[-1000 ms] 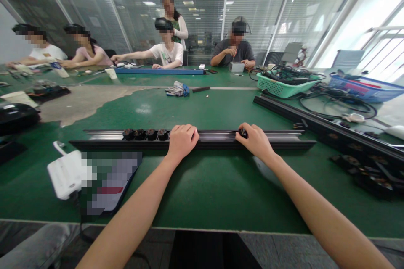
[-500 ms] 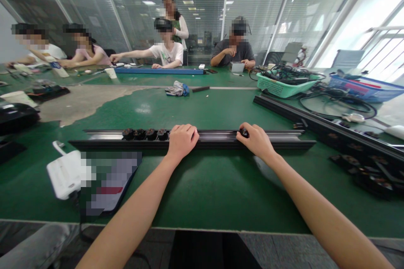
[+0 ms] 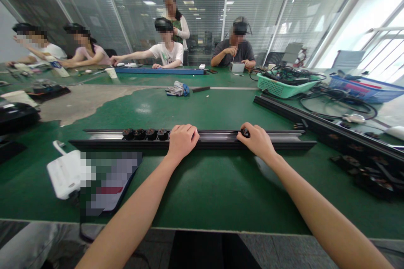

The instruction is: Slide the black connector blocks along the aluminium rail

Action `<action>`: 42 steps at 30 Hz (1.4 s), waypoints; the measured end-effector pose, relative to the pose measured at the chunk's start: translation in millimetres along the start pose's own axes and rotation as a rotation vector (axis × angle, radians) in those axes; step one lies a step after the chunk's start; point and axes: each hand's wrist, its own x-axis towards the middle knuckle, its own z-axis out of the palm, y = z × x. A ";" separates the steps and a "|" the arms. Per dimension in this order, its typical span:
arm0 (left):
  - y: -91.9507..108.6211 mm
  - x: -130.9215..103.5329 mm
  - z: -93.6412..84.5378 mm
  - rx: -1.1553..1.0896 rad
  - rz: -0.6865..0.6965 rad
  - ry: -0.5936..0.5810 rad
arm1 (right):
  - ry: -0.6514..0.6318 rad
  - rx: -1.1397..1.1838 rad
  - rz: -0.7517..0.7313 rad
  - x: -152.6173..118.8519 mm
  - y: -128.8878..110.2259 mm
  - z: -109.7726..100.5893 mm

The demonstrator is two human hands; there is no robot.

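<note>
A long black metal channel point(image 3: 217, 144) with a shiny inner floor lies crosswise in front of me. Several round black socket-like modules point(image 3: 152, 134) sit in a row inside its left half. Just right of that row, my left hand point(image 3: 183, 141) is closed over the channel, its fingers curled inward. Whether a module is under those fingers is hidden. Farther right, my right hand point(image 3: 258, 139) pinches another round black module point(image 3: 245, 132) between thumb and fingers, at the channel's opening.
Left of my forearm lie a white adapter point(image 3: 65, 174) and a phone-like slab point(image 3: 115, 183). A second black channel point(image 3: 293, 115) runs diagonally at right, near loose black parts point(image 3: 375, 178). Behind are a green basket point(image 3: 277, 88), a blue basket point(image 3: 369, 90), gloves point(image 3: 177, 88) and co-workers.
My hands stay almost still, both at the same spots on the channel. Across the table, the co-worker at right now shows a thin red-orange tool in one hand.
</note>
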 end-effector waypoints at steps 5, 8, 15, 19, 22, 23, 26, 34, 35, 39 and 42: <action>-0.1 -0.5 -0.1 -0.001 -0.004 0.001 | 0.000 -0.027 0.073 0.0 1.9 1.4; -0.3 -0.8 -0.2 -0.005 -0.004 0.003 | -0.019 -0.054 0.084 0.2 3.0 2.3; -0.7 -1.1 -0.7 -0.002 0.001 0.004 | -0.112 -0.182 -0.029 3.1 4.8 4.5; -1.4 -2.2 0.0 0.003 0.003 0.007 | -0.199 -0.279 -0.072 6.4 3.4 1.8; -2.0 -3.2 0.6 0.003 0.002 0.010 | -0.251 -0.308 -0.114 8.6 4.5 -1.4; -2.2 -3.5 0.8 0.003 0.001 0.011 | -0.266 -0.295 -0.128 9.1 5.7 -2.0; -2.7 -3.9 1.4 0.005 0.000 0.012 | -0.266 -0.203 -0.154 8.5 11.5 -0.4; -1.2 -2.3 3.5 0.007 0.002 0.020 | -0.099 -0.038 -0.103 -0.5 21.0 13.0; -0.7 -2.0 3.4 0.011 0.001 0.019 | -0.087 -0.013 -0.098 -1.4 21.1 13.4; 0.8 -0.9 2.7 0.018 0.003 0.019 | -0.045 0.054 -0.066 -3.9 20.2 12.7; 0.8 -0.1 2.7 0.015 0.002 0.022 | -0.032 0.055 -0.063 -4.8 18.8 10.7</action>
